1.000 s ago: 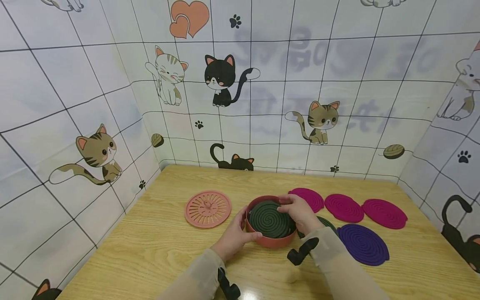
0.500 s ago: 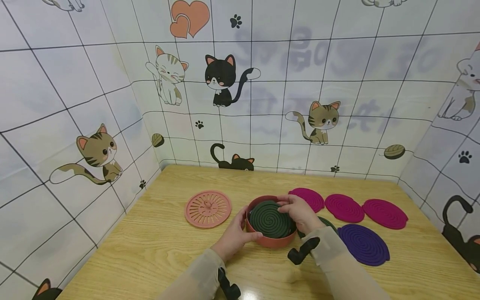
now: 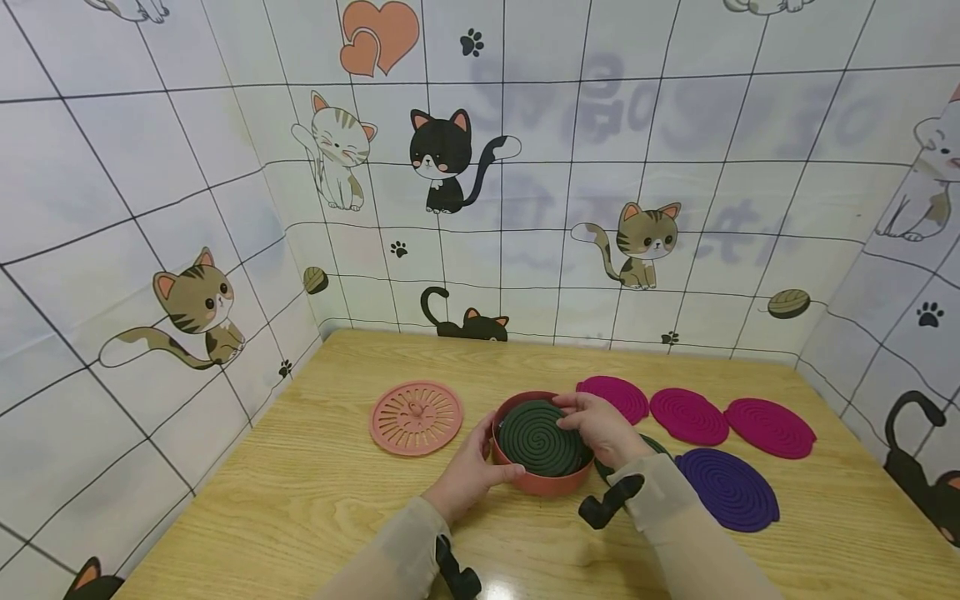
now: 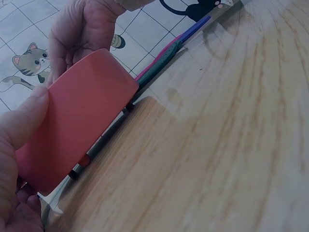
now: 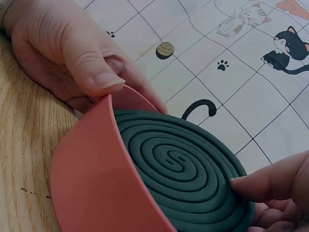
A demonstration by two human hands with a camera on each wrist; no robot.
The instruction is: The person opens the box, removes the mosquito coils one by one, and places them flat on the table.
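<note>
A round coral-red holder point(image 3: 551, 484) stands on the table, in front of me. My left hand point(image 3: 471, 471) grips its left side, with the thumb at the near rim and the fingers round the outside. Inside the holder's rim lies a dark green spiral coaster point(image 5: 178, 166), tilted in the right wrist view. The right hand point(image 3: 606, 427) pinches this coaster's right edge, thumb on top and fingers beneath. In the left wrist view the holder's outer wall point(image 4: 82, 116) hides the coaster. Another green coaster point(image 3: 655, 444) lies partly covered by my right hand.
To the left lies a pink slotted round lid point(image 3: 416, 418). On the right are a purple spiral coaster point(image 3: 727, 490) and magenta ones, including one point(image 3: 688, 416) behind it. A cat-print tiled sheet point(image 3: 540, 250) rises behind the wooden table point(image 3: 300, 500).
My right hand has shifted very slightly to the right, its fingers still at the coaster's edge. The left hand and the holder have stayed in place.
</note>
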